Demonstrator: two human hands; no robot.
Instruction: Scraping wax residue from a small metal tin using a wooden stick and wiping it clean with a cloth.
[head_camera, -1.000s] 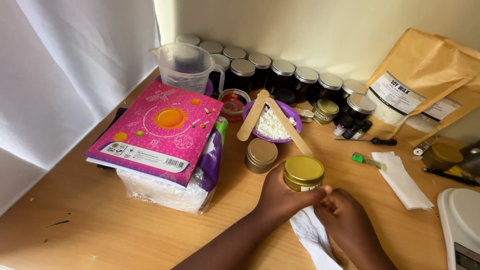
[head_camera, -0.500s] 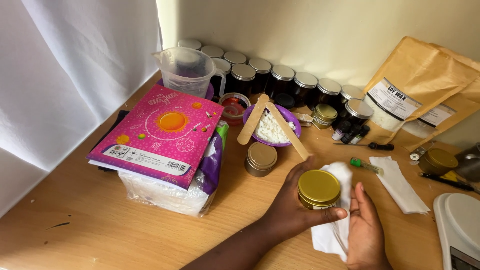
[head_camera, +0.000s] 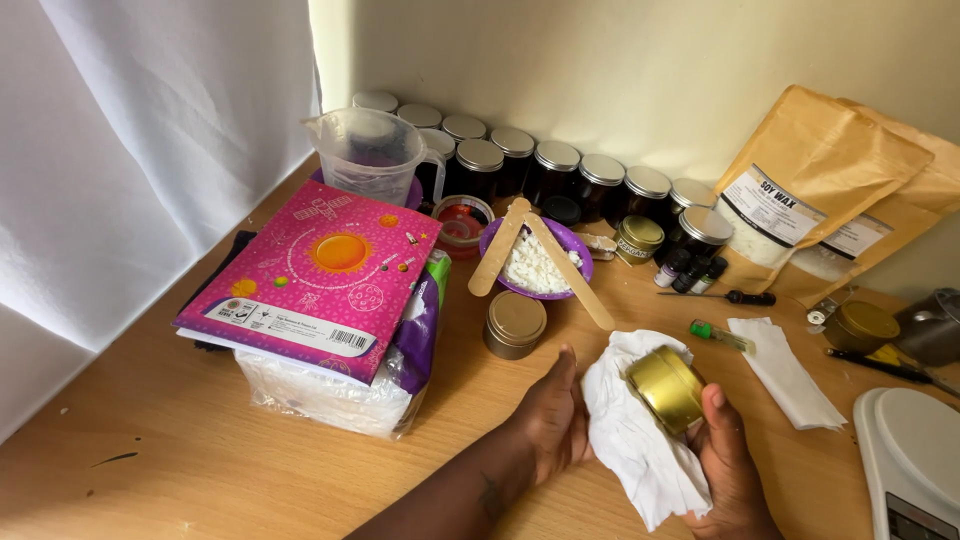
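At the near edge of the light wooden desk (head_camera: 250, 470), the left hand (head_camera: 556, 425) lay cupped under a crumpled white tissue (head_camera: 635, 440), fingers spread flat against it so the paper backed the small round gold metal tin (head_camera: 667, 388). The right hand (head_camera: 730, 470) pinched that tin between thumb and fingers, tilted on its side with the lid facing up-left, pressed into the tissue, a hold that suits wiping its surface. The tin hung above the desk, touching only hand and paper. Just beyond stood a second bronze lidded tin (head_camera: 514, 323), and near it a purple bowl of white wax flakes (head_camera: 535, 262) with 2 flat wooden sticks (head_camera: 545, 255) laid crossed over its rim, kept off the desk that way. A pink hardcover book (head_camera: 312, 280) rested on a plastic-wrapped pack to the left; a white scale (head_camera: 915, 465) sat at the right edge
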